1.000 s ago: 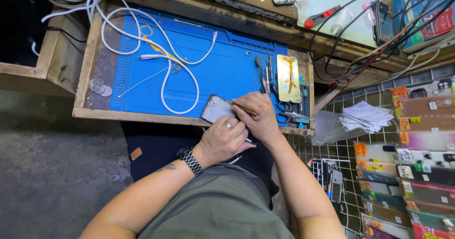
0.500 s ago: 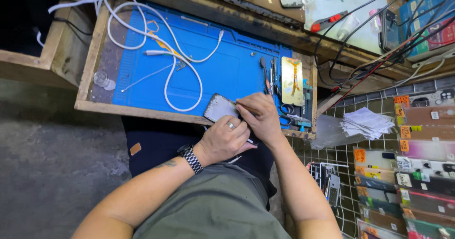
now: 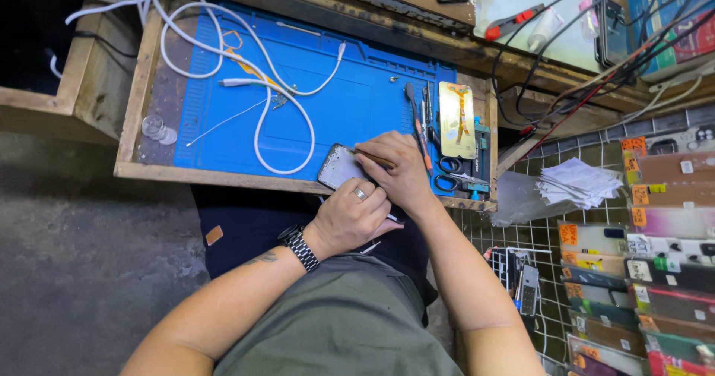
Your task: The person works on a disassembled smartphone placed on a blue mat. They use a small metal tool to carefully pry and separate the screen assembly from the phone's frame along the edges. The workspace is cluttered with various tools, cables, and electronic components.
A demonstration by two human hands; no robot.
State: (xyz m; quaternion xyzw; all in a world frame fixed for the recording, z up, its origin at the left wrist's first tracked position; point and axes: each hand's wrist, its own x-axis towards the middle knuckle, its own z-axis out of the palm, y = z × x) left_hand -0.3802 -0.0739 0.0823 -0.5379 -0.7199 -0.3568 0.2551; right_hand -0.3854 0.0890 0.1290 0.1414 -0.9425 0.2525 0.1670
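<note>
Phone (image 3: pixel 339 169), lying face-up at the near edge of the blue mat (image 3: pixel 328 85), sits just under our two hands. Our left hand (image 3: pixel 356 213) is curled over its lower corner, fingers closed on the frame to pin it down. Our right hand (image 3: pixel 398 171) is pinched around a thin tool (image 3: pixel 370 156) whose tip rests on the phone's upper edge, just ahead of the knuckles.

To do this well, we judge that the left hand should press flat and steady so the phone cannot slide off the wooden tray rim (image 3: pixel 223 178), while the right keeps the tool shallow and works along the seam with light force.

Beyond the right hand lie tweezers (image 3: pixel 417 122), a gold-coloured panel (image 3: pixel 456 119) and scissors (image 3: pixel 450 175); beyond the left hand a white cable (image 3: pixel 261 115) loops across the mat.

Compared with a second ago, the hands keep the same grips and the phone has not moved on the mat; only the view has shifted slightly.
</note>
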